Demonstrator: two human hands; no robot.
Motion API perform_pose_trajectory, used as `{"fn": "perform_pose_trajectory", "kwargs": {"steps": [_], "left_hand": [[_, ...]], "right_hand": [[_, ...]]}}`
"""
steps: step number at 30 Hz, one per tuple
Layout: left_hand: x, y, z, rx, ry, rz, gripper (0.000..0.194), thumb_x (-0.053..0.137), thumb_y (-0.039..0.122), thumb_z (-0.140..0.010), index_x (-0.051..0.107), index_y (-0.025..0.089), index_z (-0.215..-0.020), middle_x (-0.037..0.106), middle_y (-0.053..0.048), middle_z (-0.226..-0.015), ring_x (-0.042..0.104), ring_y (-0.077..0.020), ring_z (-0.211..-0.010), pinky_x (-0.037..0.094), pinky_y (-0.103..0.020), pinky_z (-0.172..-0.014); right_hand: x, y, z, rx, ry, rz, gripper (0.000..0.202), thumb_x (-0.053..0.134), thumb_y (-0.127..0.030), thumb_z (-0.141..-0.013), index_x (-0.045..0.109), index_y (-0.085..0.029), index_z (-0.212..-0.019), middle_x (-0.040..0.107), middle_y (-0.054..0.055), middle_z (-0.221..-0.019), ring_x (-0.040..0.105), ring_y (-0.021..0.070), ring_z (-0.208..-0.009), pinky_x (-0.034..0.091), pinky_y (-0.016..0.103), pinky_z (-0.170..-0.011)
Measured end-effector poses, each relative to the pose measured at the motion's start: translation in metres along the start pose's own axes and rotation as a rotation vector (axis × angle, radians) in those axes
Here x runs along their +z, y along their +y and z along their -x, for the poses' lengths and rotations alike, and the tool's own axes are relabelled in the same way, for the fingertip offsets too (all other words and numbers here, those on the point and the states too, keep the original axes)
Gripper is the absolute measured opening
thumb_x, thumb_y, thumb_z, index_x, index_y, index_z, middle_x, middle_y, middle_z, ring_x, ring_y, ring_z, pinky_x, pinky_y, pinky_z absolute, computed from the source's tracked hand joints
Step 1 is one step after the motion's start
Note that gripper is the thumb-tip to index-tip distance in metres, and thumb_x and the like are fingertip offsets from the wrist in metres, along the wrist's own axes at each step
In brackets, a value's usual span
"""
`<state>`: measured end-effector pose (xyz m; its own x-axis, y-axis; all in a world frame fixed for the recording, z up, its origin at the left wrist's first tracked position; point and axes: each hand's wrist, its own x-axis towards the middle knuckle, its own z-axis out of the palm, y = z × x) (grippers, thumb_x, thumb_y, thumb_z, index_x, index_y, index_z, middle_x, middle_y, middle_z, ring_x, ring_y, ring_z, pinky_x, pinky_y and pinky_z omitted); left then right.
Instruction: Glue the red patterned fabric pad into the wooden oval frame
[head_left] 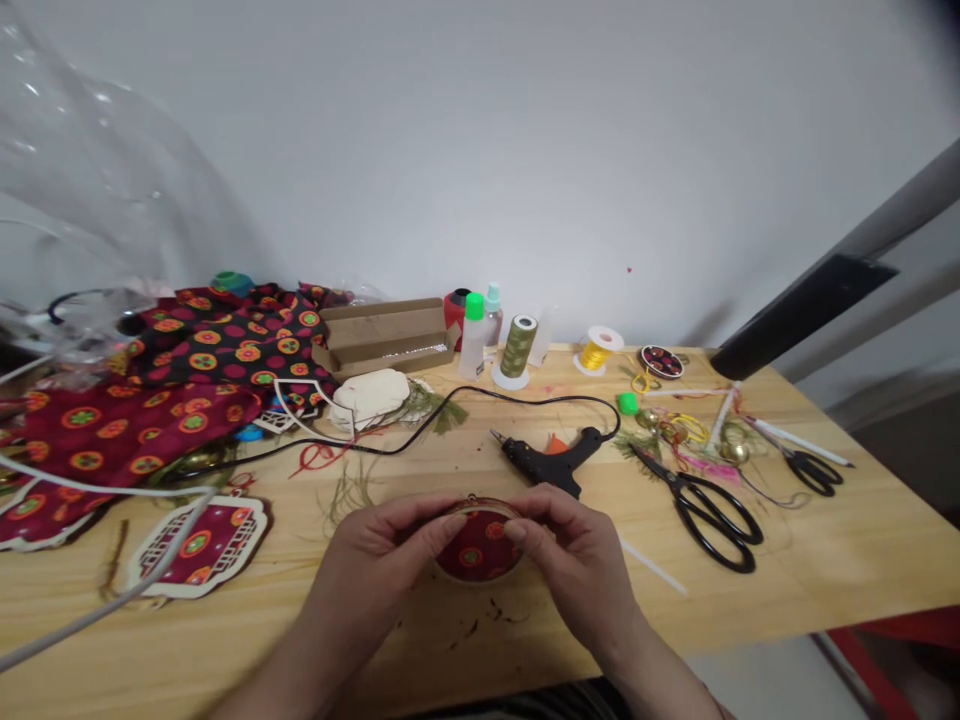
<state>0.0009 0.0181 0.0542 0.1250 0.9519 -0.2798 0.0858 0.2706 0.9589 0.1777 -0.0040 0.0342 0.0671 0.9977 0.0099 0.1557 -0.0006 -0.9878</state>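
Between my hands, above the front of the wooden table, is a small round hoop [480, 552] covered in dark red patterned fabric, with a little metal loop at its top. My left hand [382, 560] pinches its left rim, thumb on the front and fingers behind. On the opposite side, my right hand [574, 555] grips the rim the same way. A black glue gun [551, 460] lies just beyond the hoop, its cord trailing to the left. Black-handled scissors [701, 510] rest to the right of my right hand.
Patterned fabric [240, 340] is heaped at the left behind a framed fabric piece [199, 550]. A cardboard box [390, 335], a green-capped bottle [472, 340], an olive thread cone [517, 350] and a yellow thread spool [598, 350] stand along the wall. Smaller scissors [810, 470] lie right.
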Motion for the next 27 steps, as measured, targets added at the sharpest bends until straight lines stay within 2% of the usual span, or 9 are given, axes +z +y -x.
{"fn": "perform_pose_trajectory", "kwargs": {"steps": [4,8,11,13,14,18,21,24,27], "left_hand": [[-0.001,-0.001,0.002,0.029,-0.028,-0.023,0.013,0.071,0.027,-0.067,0.077,0.026,-0.079,0.078,0.0,-0.082,0.071,-0.0216,-0.078,0.056,-0.028,-0.074],[-0.002,0.001,0.003,0.081,-0.06,-0.137,0.03,0.075,0.026,-0.065,0.075,0.028,-0.094,0.076,-0.002,-0.098,0.069,-0.0232,-0.09,0.055,-0.03,-0.08],[0.001,0.005,0.005,0.154,-0.203,-0.211,0.026,0.067,0.026,-0.074,0.074,0.031,-0.099,0.076,0.0,-0.099,0.069,-0.0225,-0.09,0.054,-0.029,-0.08],[0.002,0.007,0.007,0.149,-0.291,-0.166,0.023,0.061,0.026,-0.08,0.074,0.033,-0.098,0.077,0.001,-0.094,0.071,-0.0209,-0.083,0.056,-0.028,-0.075],[0.002,0.007,0.007,0.133,-0.295,-0.125,0.022,0.06,0.026,-0.081,0.074,0.034,-0.097,0.077,0.002,-0.091,0.071,-0.02,-0.08,0.056,-0.027,-0.073],[-0.001,0.002,0.006,0.083,-0.135,-0.035,0.015,0.066,0.025,-0.075,0.077,0.031,-0.084,0.078,0.002,-0.084,0.071,-0.0194,-0.077,0.055,-0.024,-0.071],[-0.004,0.0,0.004,0.043,-0.048,0.014,0.012,0.07,0.029,-0.072,0.077,0.029,-0.082,0.078,0.002,-0.084,0.07,-0.0193,-0.076,0.055,-0.023,-0.07],[-0.003,-0.002,0.003,0.034,-0.013,0.065,0.013,0.07,0.03,-0.072,0.077,0.027,-0.084,0.078,0.001,-0.084,0.069,-0.0187,-0.079,0.054,-0.022,-0.072],[-0.002,-0.004,0.003,0.062,-0.043,0.083,0.014,0.069,0.029,-0.074,0.076,0.026,-0.085,0.078,0.001,-0.085,0.07,-0.018,-0.08,0.054,-0.022,-0.073]], "right_hand": [[-0.001,0.0,0.001,-0.055,0.018,0.055,0.01,0.064,-0.026,-0.076,0.07,-0.019,-0.074,0.064,0.001,-0.067,0.056,0.0166,-0.066,0.045,0.029,-0.064],[-0.002,-0.005,0.001,-0.153,-0.027,0.126,0.007,0.064,-0.02,-0.077,0.069,-0.019,-0.073,0.064,0.001,-0.069,0.058,0.0156,-0.067,0.044,0.028,-0.064],[-0.002,-0.009,0.002,-0.24,-0.087,0.177,0.007,0.063,-0.017,-0.078,0.069,-0.019,-0.075,0.066,0.002,-0.071,0.059,0.0162,-0.071,0.044,0.028,-0.066],[-0.001,-0.01,0.002,-0.262,-0.111,0.199,0.008,0.063,-0.017,-0.08,0.07,-0.019,-0.077,0.066,0.002,-0.071,0.06,0.0166,-0.072,0.045,0.028,-0.068],[-0.001,-0.01,0.002,-0.259,-0.111,0.197,0.007,0.064,-0.017,-0.079,0.07,-0.019,-0.078,0.066,0.002,-0.072,0.06,0.0169,-0.073,0.045,0.029,-0.069],[0.0,-0.007,0.001,-0.192,-0.046,0.11,0.019,0.074,-0.018,-0.069,0.071,-0.02,-0.087,0.068,0.003,-0.083,0.06,0.0185,-0.081,0.045,0.029,-0.074],[0.002,-0.005,0.0,-0.121,-0.037,0.037,0.015,0.07,-0.017,-0.071,0.071,-0.021,-0.086,0.069,0.001,-0.08,0.06,0.0177,-0.076,0.044,0.029,-0.071],[0.004,-0.004,-0.002,-0.089,-0.016,0.002,0.007,0.065,-0.021,-0.076,0.071,-0.019,-0.08,0.068,0.002,-0.074,0.058,0.0174,-0.071,0.043,0.029,-0.068],[0.003,-0.004,-0.004,-0.111,0.005,0.002,0.007,0.065,-0.022,-0.077,0.07,-0.018,-0.075,0.065,0.001,-0.069,0.056,0.0162,-0.067,0.043,0.028,-0.065]]}}
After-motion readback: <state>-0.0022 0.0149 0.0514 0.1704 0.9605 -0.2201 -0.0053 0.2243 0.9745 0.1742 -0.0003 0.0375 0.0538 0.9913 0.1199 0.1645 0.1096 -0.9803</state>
